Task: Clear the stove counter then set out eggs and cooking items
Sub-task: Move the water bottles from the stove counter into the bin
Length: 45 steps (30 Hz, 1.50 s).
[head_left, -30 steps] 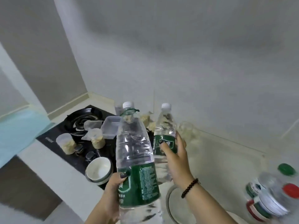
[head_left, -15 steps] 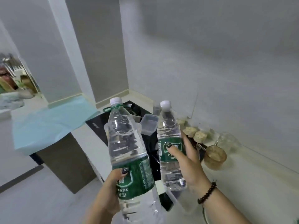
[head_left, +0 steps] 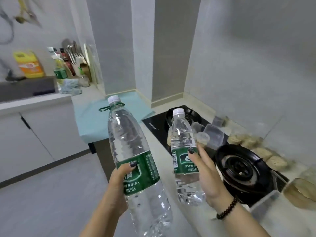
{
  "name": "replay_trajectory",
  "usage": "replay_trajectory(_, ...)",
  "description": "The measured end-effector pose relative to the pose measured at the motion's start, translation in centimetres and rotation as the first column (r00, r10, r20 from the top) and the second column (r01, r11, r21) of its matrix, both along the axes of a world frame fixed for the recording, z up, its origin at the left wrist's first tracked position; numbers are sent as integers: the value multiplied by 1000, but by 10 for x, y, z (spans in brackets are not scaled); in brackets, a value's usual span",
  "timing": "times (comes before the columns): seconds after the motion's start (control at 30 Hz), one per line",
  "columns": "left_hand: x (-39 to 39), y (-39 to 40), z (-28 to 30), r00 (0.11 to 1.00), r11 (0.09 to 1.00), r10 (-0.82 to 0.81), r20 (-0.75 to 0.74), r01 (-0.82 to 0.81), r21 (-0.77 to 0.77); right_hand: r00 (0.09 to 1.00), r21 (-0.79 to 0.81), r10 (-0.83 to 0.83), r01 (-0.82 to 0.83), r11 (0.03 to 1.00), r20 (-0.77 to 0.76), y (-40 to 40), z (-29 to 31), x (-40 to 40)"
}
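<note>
My left hand [head_left: 118, 182] grips a large clear water bottle [head_left: 131, 144] with a green label and white cap, held upright in front of me. My right hand [head_left: 207, 177] grips a smaller water bottle [head_left: 182, 134] of the same brand, a little to the right and above the counter's edge. Behind them lies the black gas stove [head_left: 239, 166] with two burners. On and around it stand clear plastic containers [head_left: 213, 135] and small cups of beige food [head_left: 202, 137].
Beige food lumps [head_left: 263, 153] line the wall behind the stove. A light blue mat [head_left: 95, 120] covers the counter left of the stove. Farther left are a sink [head_left: 27, 88], a yellow jug [head_left: 29, 65], bottles, a knife block [head_left: 77, 57]. Grey floor lies below.
My view has swung left, from the wall and stove towards the sink corner. Both hands keep their hold on the two bottles, which have moved left along with me.
</note>
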<state>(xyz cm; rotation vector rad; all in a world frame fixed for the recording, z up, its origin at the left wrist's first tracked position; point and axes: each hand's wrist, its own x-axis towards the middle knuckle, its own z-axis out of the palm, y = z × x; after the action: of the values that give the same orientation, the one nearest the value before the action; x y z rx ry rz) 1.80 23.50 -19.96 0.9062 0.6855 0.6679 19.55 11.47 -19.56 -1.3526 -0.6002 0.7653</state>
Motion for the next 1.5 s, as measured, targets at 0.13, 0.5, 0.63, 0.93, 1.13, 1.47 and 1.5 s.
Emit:
replay_trajectory(0.13,-51,52,-7,996,997,75,-50,-74,32,993,-20,109,-110,994,-33,65,-5,-44)
replay_trajectory(0.5,-154,134,-7,921,920,388,26,-389,53,887,-79,461,-460,884,-10,223,-9,-125)
replay_trajectory(0.63,-173,170,-17,875,877,481,-52,-479,48,828,-79,561,-559,825,-5,283,-17,-147)
replay_trajectory(0.93,-193,276,-5,744,755,654,-137,-655,45,647,-84,761,-756,649,48,435,-12,-167)
replay_trajectory(1.13,-207,331,-10,628,634,772,-99,-773,36,555,-65,829,-826,559,74,517,-4,-181)
replay_trajectory(1.47,-276,413,-17,555,560,825,-107,-828,24,477,-94,878,-873,478,37,622,-18,-256)
replay_trajectory(1.5,-288,426,-19,558,562,824,-98,-827,22,470,-95,882,-877,471,27,634,-20,-268)
